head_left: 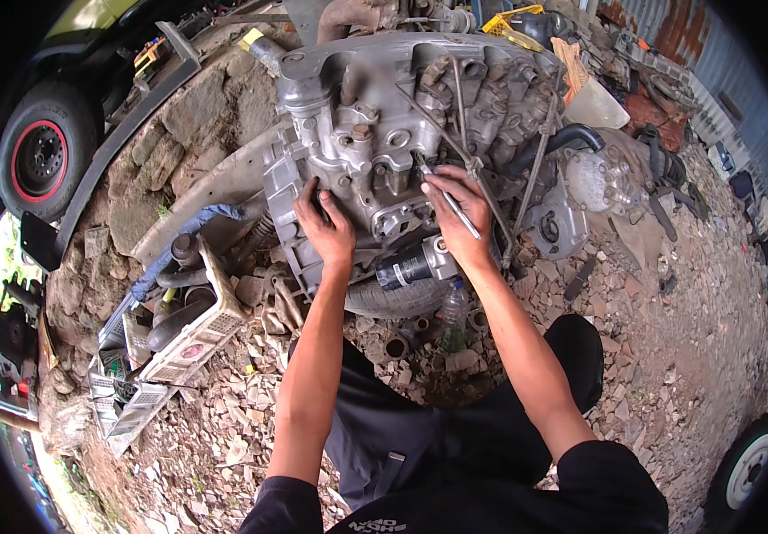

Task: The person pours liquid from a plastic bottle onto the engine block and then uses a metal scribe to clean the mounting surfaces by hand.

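A large grey metal engine [375, 187] lies in front of me, its many ports, bolts and cast ribs facing up. My left hand [326, 230] rests on the engine's left side, fingers spread, holding nothing. My right hand [476, 209] grips a slim silver wrench [466, 220] slantwise across its fingers. The wrench's far end reaches a fitting near the middle of the engine; exactly how it sits there is too small to tell. Close below that hand, a black cylindrical oil filter [404, 268] is attached to the engine. Thin metal rods [462, 116] cross the engine's right part.
Under the engine's near side lies a tire [397, 301], with a clear plastic bottle [454, 307] beside it. A white crate [193, 343] of parts stands at left by a stone wall [148, 173]. Rubble covers the ground. Loose metal parts [562, 227] lie right of the engine.
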A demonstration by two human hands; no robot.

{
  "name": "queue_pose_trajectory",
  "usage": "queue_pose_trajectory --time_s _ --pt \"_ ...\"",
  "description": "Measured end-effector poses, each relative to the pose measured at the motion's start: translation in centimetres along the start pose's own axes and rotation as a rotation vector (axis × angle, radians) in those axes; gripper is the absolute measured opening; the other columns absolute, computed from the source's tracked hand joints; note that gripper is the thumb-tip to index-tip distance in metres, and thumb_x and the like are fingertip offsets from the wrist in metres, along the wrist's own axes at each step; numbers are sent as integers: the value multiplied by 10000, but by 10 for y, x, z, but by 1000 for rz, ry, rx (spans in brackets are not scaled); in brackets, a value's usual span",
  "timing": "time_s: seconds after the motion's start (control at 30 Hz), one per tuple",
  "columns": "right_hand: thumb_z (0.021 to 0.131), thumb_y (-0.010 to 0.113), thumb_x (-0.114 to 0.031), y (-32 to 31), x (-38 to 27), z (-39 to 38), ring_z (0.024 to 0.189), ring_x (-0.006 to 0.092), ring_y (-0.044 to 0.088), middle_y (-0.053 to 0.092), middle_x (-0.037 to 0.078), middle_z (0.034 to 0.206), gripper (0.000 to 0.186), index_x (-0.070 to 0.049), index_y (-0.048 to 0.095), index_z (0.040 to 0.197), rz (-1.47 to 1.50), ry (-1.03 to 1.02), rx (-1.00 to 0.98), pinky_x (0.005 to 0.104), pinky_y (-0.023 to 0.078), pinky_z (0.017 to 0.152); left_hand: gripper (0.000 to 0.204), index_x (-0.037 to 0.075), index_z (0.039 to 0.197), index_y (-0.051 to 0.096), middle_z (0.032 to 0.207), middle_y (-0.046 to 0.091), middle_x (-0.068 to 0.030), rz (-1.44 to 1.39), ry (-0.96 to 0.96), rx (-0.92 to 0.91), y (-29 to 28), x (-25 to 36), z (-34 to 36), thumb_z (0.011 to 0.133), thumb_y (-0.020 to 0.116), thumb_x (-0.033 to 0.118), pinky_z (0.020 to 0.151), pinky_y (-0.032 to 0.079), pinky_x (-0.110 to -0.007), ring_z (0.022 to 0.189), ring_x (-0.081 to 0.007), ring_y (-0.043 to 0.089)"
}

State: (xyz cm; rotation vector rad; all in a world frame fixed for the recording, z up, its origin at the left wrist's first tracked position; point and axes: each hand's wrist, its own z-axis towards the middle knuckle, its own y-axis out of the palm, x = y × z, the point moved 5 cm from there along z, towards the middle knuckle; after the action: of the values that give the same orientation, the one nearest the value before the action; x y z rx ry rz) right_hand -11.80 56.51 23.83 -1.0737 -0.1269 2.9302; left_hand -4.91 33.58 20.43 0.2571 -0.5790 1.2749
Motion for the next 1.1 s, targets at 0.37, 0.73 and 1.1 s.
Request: queue_pose_trajectory --time_s 0.37,0.73,1.1 --pt "917 699 -13 -3 -2 1 847 151 673 714 106 978 203 23 730 1114 -34 205 -49 266 532 776 312 -16 1279 562 1190 603 -212 21 25 5 1 -2 -1 1033 507 166 1013 402 -467 1102 -386 546" --pt "887 698 -11 5 -8 8 862 311 727 721 180 1002 183 33 714 1064 -149 8 -22 356 568 767 314 -11 1287 561 1182 600 -210 37 39 4 0 -2 -1 1034 502 165 994 412 -471 1085 -390 545" --pt "884 674 -14 15 -5 -2 865 349 718 720 201 991 210 27 712 1087 -209 -53 -54 399 580 755 312 -23 1278 565 1191 606 -208 35 47 0 2 0 0 1024 497 145 993 408 -469 1082 -393 544"
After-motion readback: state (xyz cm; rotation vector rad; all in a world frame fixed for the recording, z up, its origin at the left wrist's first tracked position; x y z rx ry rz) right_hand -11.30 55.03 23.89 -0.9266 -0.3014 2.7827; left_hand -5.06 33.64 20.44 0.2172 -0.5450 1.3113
